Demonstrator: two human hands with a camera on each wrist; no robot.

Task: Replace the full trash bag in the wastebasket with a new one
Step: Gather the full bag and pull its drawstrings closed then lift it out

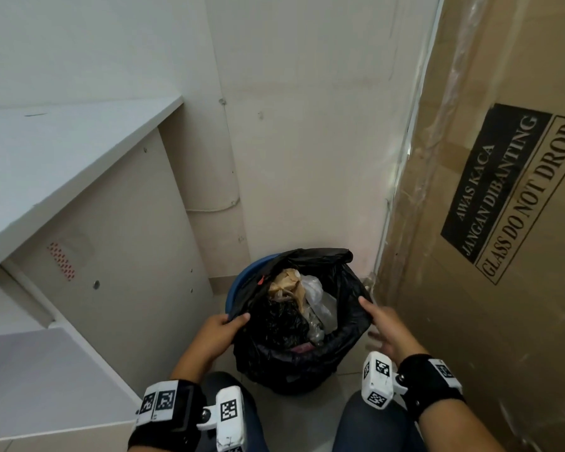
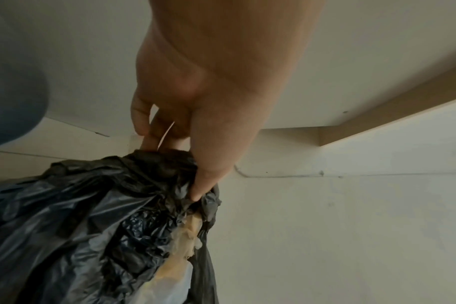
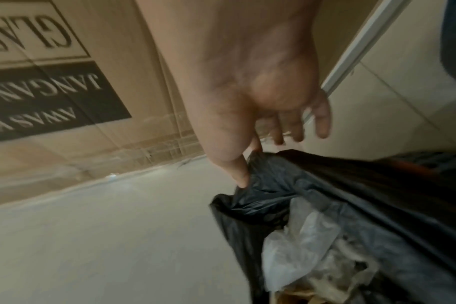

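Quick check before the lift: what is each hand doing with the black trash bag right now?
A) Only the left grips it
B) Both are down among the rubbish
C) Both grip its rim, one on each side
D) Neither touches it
C: the left hand and the right hand each pinch the rim of the black trash bag on opposite sides.

Bag between the hands: glossy black; inside it tan paper, clear whitish plastic and crumpled black film. Bin rim beyond the left hand: blue. Box beside the right hand: brown, with a black label in pale letters and black outlined print; wrist straps black, tags white with black checks.
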